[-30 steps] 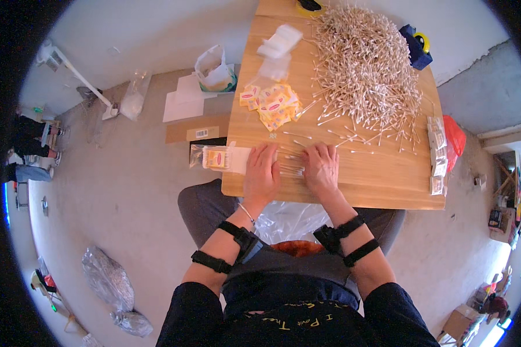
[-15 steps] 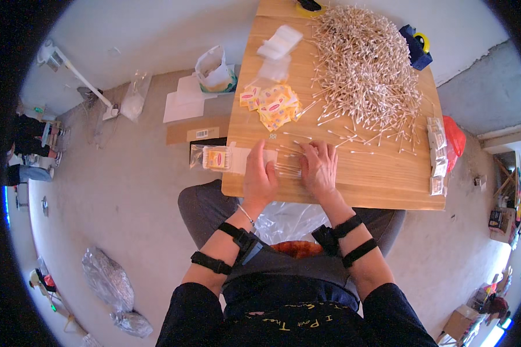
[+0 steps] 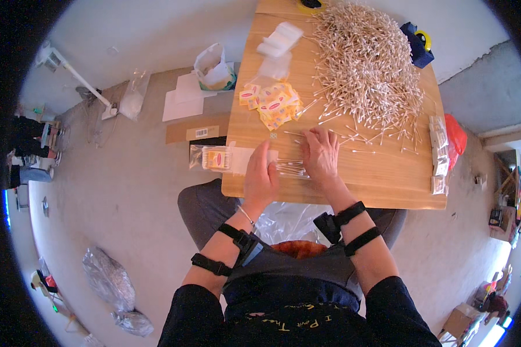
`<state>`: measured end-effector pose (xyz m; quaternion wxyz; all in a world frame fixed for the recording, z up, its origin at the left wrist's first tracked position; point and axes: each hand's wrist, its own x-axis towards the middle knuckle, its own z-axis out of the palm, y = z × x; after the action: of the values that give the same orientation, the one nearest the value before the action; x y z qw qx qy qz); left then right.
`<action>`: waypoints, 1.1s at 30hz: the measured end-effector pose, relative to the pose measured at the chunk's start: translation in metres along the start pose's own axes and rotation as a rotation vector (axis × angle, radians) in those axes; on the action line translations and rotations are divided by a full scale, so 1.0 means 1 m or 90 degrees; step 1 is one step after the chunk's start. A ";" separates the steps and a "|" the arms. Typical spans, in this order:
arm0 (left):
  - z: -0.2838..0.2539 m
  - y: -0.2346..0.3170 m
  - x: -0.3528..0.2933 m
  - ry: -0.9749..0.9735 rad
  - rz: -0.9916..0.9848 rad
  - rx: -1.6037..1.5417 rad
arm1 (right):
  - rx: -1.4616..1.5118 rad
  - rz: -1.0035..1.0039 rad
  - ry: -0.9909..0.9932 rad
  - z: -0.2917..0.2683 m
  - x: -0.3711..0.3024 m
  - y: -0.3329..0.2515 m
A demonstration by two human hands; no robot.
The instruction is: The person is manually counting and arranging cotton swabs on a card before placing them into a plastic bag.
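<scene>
My left hand is cupped near the table's front edge, its fingers stretched out and thumb apart. Beside its thumb a small row of white cotton swabs lies side by side, partly inside what looks like a clear tray. My right hand bends its fingers down just beyond that row, closed around the end of a loose cotton swab; how many it holds is hidden. A large heap of cotton swabs covers the far right of the table, with strays trailing toward my right hand.
Yellow printed cards and clear plastic sleeves lie on the table's left. A filled swab pack sits at its left edge, several wrapped packs at its right. A tape dispenser stands behind the heap. A white bag is beyond the table.
My right hand has moved slightly away from me, off the small row, toward the loose swabs. More of the row shows now. The left hand stays in place.
</scene>
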<state>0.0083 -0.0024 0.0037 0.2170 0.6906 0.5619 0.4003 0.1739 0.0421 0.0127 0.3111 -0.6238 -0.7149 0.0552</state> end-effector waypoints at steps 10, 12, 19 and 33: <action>-0.001 -0.002 0.002 -0.014 0.043 -0.012 | 0.238 0.018 -0.023 0.000 -0.034 0.006; -0.005 -0.002 0.003 -0.029 0.041 -0.046 | 0.385 0.150 0.047 -0.002 -0.038 0.006; -0.004 0.012 0.009 -0.042 -0.072 -0.235 | 0.652 0.277 0.110 0.008 -0.044 -0.016; 0.005 0.000 0.001 0.000 -0.121 -0.415 | 0.668 0.225 0.070 0.029 -0.038 -0.040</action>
<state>0.0121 -0.0010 0.0007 0.4629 0.5293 0.4661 0.5369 0.1252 0.0070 -0.0064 0.6028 -0.4972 -0.4590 0.4228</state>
